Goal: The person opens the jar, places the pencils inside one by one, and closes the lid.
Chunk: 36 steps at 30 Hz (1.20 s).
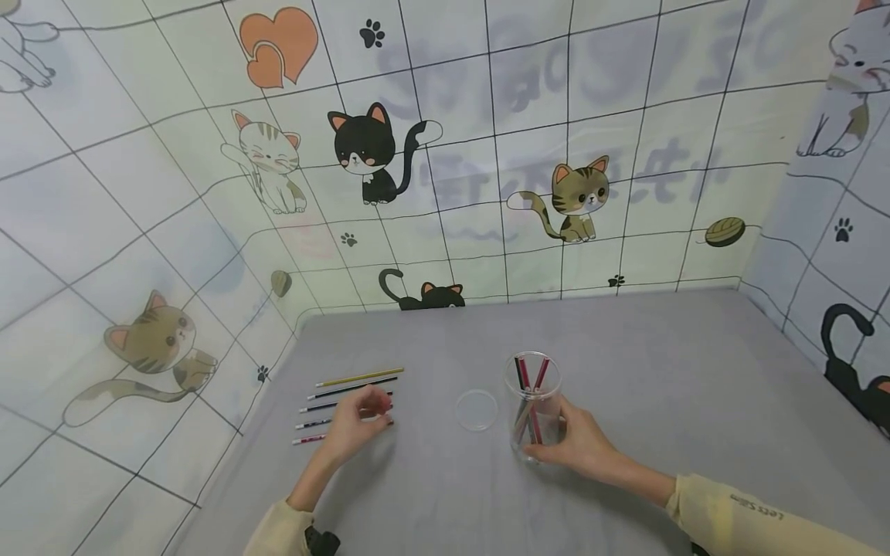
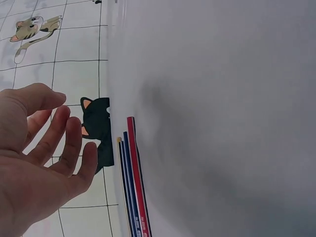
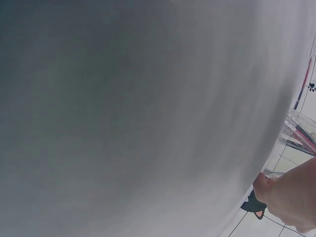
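Low in the middle of the head view, we are seeing two bare hands working on a grey table [image 1: 660, 347] walled by cartoon-cat tiles. Our right hand [image 1: 580, 446], right of centre, is wrapping its fingers around the lower part of a clear plastic cup [image 1: 533, 405] that is standing upright with a few red and dark pencils [image 1: 528, 386] leaning inside it. Just left of the cup, a round clear lid [image 1: 477, 409] is lying flat on the table, apart from it.

Further left, a row of loose pencils [image 1: 351, 394] is lying side by side. Our left hand [image 1: 356, 427] is hovering over the near end of that row. In the left wrist view this left hand [image 2: 34, 158] is filling the lower left, fingers spread and relaxed, holding nothing, with the pencil row [image 2: 132, 187] beside it at bottom centre.

The right wrist view is mostly blurred grey table, with the cup's edge at the far right.

We are judging this to be the gathering step: some pencils are already in the cup, several remain on the table. The next move is calling for the left hand to pinch a single pencil without scattering its neighbours, while the right hand is steadying the cup.
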Each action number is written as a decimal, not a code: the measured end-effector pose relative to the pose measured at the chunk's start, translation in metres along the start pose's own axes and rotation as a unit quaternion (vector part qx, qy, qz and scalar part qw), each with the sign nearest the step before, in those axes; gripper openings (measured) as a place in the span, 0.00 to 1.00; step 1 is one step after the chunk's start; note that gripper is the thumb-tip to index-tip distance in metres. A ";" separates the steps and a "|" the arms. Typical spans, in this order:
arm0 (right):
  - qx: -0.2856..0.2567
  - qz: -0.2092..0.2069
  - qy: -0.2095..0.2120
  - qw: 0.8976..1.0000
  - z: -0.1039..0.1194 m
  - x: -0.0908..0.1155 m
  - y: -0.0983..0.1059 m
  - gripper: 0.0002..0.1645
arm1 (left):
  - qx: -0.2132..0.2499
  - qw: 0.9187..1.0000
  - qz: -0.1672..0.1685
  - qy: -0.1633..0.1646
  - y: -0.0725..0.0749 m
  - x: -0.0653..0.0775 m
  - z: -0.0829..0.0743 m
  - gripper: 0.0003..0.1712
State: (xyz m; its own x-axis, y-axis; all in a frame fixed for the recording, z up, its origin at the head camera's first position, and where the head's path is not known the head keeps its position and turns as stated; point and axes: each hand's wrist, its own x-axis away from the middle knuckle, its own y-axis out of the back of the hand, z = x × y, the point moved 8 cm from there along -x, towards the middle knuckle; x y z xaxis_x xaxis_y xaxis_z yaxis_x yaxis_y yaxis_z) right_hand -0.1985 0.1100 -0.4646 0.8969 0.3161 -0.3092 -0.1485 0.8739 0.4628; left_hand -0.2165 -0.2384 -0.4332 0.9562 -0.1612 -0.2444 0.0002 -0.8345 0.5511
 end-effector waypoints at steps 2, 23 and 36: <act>-0.002 -0.001 0.002 1.000 0.001 0.000 0.000 0.41 | -0.008 1.000 0.000 -0.005 0.001 0.001 0.002 0.15; 0.000 0.000 -0.007 1.000 -0.005 -0.001 0.000 0.42 | -0.060 0.998 -0.008 0.034 0.006 0.007 0.034 0.11; -0.005 0.001 -0.008 1.000 -0.003 0.001 0.000 0.41 | -0.083 0.996 -0.006 0.039 0.004 0.008 0.044 0.13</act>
State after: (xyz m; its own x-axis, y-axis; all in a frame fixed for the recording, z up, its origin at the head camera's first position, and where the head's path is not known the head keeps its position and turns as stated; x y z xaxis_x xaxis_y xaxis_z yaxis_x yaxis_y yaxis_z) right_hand -0.1991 0.1111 -0.4671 0.9032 0.3118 -0.2948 -0.1547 0.8774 0.4542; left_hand -0.2221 -0.2663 -0.4683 0.9758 -0.1050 -0.1917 0.0531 -0.7367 0.6742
